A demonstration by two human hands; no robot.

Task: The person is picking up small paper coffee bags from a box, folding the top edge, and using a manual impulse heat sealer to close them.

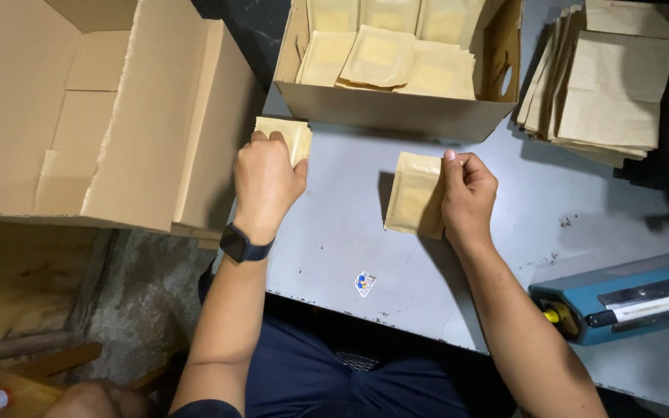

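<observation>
Right hand (468,193) pinches a flat kraft pouch (414,195) at its right edge, frame centre, long axis vertical, standing on the grey table (334,232). Left hand (266,182) is closed on a second pouch (292,133), upper centre-left, beside the big cardboard box (118,116). Smooth matte paper, square corners. Open table lies between the hands; the filled carton (396,108) bounds the top.

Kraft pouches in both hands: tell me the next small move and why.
Probably carry the left hand and its pouches over into the big open carton beside it. That hand already grips a small stack at the table's left edge, right against the carton's flap, while the right hand holds another pouch upright on the table.
</observation>
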